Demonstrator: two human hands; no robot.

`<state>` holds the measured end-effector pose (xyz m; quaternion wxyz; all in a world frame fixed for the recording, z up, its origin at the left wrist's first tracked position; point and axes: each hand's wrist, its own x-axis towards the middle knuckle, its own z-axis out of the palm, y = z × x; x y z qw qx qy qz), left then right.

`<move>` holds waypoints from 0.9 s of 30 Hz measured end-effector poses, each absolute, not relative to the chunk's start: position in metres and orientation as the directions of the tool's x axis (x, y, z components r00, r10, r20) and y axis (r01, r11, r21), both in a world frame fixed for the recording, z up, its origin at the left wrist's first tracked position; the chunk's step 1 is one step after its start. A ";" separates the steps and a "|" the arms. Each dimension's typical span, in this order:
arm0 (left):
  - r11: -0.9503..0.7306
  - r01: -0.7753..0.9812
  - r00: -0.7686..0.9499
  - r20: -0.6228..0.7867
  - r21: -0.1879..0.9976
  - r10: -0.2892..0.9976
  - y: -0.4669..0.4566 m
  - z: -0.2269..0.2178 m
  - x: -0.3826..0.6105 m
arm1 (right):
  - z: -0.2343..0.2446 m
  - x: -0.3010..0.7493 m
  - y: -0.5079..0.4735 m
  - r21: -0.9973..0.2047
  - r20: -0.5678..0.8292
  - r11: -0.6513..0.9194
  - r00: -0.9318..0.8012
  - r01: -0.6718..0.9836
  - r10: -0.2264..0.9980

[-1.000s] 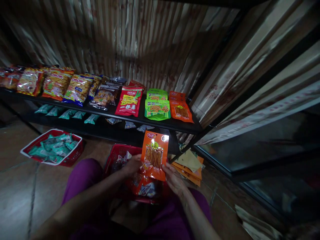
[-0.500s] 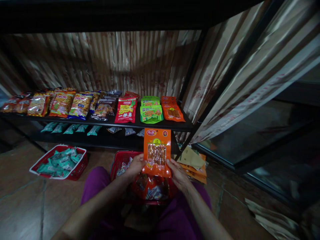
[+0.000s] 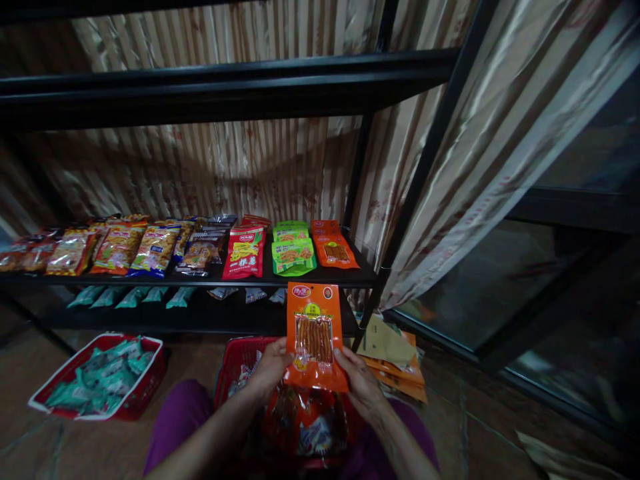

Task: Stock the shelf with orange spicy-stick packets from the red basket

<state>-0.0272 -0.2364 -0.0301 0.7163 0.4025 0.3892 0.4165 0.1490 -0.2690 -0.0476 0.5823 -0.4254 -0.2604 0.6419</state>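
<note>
An orange snack packet [image 3: 315,337] with a clear window showing brown sticks stands upright between my hands. My left hand [image 3: 271,365] pinches its lower left edge, and my right hand [image 3: 357,375] grips the lower right edge. Beneath it, a red basket [image 3: 226,360] sits between my knees, holding more orange packets and small white-and-blue packets; my arms and the held packet hide part of it. Beyond, on the black shelf, lie similar orange packets [image 3: 334,248], green packets [image 3: 294,253] and a red packet [image 3: 244,252].
Bagged snacks [image 3: 155,248] line the shelf's left side. Teal packets [image 3: 150,295] lie on the lower shelf, and more fill a white-rimmed red basket [image 3: 155,363] on the floor. Flattened paper or cardboard [image 3: 387,347] lies right of the shelf post [image 3: 367,310]. A striped curtain [image 3: 225,163] hangs behind.
My view has tilted up, so the shelf and baskets sit lower in the picture and another shelf board shows above. Both hands keep hold of the orange packet.
</note>
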 end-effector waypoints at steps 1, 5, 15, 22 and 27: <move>0.333 -0.284 0.354 -0.224 0.899 0.908 -0.236 -0.030 -0.025 | -0.049 0.151 -0.268 -0.829 -0.247 -0.185 0.048 -0.527 0.968; 0.344 -0.255 0.366 -0.239 0.904 0.899 -0.231 -0.028 -0.015 | -0.054 0.161 -0.264 -0.836 -0.253 -0.151 0.127 -0.528 0.959; 0.336 -0.291 0.387 -0.211 0.896 0.898 -0.203 -0.031 0.028 | -0.040 0.198 -0.241 -0.916 -0.163 -0.027 0.309 -0.401 0.937; 0.158 -0.261 0.328 -0.066 0.952 0.942 -0.156 -0.007 0.065 | -0.012 0.230 -0.195 -0.960 -0.052 0.054 0.365 -0.275 0.930; -0.039 -0.151 0.206 0.070 0.988 0.976 -0.106 0.021 0.096 | 0.011 0.254 -0.132 -0.963 0.046 0.155 0.432 -0.221 0.901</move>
